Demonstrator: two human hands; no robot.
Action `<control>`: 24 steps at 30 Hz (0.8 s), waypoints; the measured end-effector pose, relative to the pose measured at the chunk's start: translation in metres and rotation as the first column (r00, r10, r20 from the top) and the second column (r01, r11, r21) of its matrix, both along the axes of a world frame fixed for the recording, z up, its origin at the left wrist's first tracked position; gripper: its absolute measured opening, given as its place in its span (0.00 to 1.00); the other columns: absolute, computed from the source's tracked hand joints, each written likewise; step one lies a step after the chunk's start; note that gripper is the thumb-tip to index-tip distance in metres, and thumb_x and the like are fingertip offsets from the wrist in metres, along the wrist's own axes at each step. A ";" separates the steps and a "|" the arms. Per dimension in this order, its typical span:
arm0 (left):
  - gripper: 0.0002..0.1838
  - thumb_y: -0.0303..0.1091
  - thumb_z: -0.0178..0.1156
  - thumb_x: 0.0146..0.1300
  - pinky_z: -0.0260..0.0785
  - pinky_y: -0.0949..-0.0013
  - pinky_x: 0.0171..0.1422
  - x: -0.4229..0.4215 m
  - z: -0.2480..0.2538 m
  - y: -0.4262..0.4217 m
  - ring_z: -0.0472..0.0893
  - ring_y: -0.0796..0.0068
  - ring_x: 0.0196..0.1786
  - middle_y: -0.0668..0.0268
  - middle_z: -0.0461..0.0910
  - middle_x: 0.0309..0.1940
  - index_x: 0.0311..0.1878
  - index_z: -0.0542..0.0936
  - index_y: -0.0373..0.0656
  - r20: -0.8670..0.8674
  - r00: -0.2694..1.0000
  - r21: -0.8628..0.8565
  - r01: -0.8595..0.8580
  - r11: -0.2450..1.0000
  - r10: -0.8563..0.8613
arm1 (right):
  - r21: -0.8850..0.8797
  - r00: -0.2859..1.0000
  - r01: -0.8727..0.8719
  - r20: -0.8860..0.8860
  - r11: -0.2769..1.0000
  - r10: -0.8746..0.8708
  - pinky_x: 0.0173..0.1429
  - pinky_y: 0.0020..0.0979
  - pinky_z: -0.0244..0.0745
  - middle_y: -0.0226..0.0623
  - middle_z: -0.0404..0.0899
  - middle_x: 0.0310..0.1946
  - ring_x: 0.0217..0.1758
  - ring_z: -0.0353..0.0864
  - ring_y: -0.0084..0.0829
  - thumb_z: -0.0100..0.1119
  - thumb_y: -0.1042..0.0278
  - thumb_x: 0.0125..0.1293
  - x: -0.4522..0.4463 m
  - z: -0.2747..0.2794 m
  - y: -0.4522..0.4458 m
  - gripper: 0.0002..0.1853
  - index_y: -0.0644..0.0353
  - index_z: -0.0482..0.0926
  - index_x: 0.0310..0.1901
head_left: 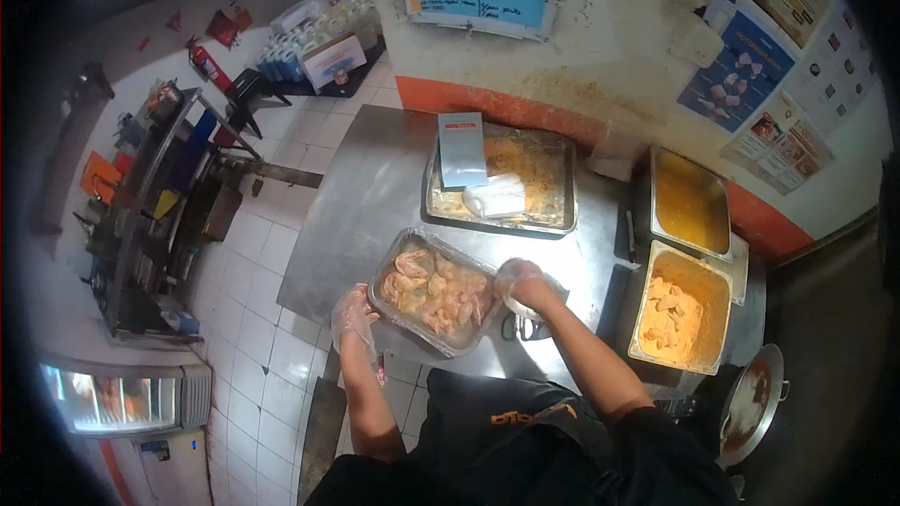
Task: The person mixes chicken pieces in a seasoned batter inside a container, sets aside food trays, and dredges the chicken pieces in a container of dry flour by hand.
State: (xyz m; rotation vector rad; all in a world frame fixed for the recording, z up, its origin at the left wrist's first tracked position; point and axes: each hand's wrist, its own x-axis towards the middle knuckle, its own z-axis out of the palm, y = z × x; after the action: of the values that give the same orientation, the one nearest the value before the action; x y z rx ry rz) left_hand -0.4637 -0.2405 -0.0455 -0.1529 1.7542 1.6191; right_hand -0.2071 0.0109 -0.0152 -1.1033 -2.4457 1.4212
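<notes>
A rectangular metal tray [457,349] of raw chicken pieces [439,295] is in front of me, near the table's front edge. My left hand [353,317], in a clear plastic glove, grips the tray's left end, its fingers curled at the rim. At the opposite end my right hand [522,287], also gloved, has its fingers closed at the rim; its fingertips are partly hidden. A pair of scissors [518,328] lies on the table just below my right hand.
Behind on the steel table [352,187] is a crumb-covered tray [548,178] bearing a grey box [461,145] and a white bundle [497,197]. To the right stand a pan of yellow liquid [691,201] and a pan of orange coating with pieces [675,314]. A wok [755,403] sits lower right.
</notes>
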 end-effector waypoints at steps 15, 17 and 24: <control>0.19 0.27 0.49 0.56 0.69 0.65 0.62 0.018 0.064 0.060 0.79 0.60 0.55 0.63 0.80 0.54 0.49 0.82 0.48 -0.695 0.608 -0.524 -0.064 0.849 -0.383 | 0.511 0.945 0.038 0.262 0.859 -0.198 0.53 0.44 0.72 0.50 0.79 0.44 0.51 0.77 0.45 0.50 0.69 0.56 0.019 -0.062 0.096 0.14 0.57 0.79 0.44; 0.18 0.27 0.50 0.57 0.69 0.65 0.62 0.026 0.071 0.060 0.79 0.60 0.55 0.63 0.80 0.53 0.48 0.82 0.48 -0.702 0.595 -0.529 -0.068 0.846 -0.391 | 0.511 0.944 -0.015 0.290 0.860 -0.156 0.54 0.43 0.71 0.49 0.79 0.43 0.50 0.78 0.45 0.50 0.67 0.56 0.016 -0.064 0.081 0.14 0.57 0.79 0.43; 0.14 0.28 0.58 0.56 0.71 0.63 0.59 0.043 0.030 0.063 0.80 0.60 0.53 0.61 0.81 0.50 0.46 0.83 0.44 -0.719 0.589 -0.459 -0.004 0.889 -0.368 | 0.140 0.971 0.217 0.074 0.966 -0.229 0.60 0.39 0.69 0.48 0.80 0.46 0.52 0.77 0.47 0.54 0.53 0.60 0.035 -0.037 -0.009 0.20 0.54 0.78 0.50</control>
State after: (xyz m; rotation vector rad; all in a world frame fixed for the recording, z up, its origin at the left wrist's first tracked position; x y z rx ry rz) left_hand -0.4203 -0.1773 -0.0157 0.6635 2.6830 1.1708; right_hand -0.1720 0.0018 -0.0522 -1.3878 -2.3423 1.1517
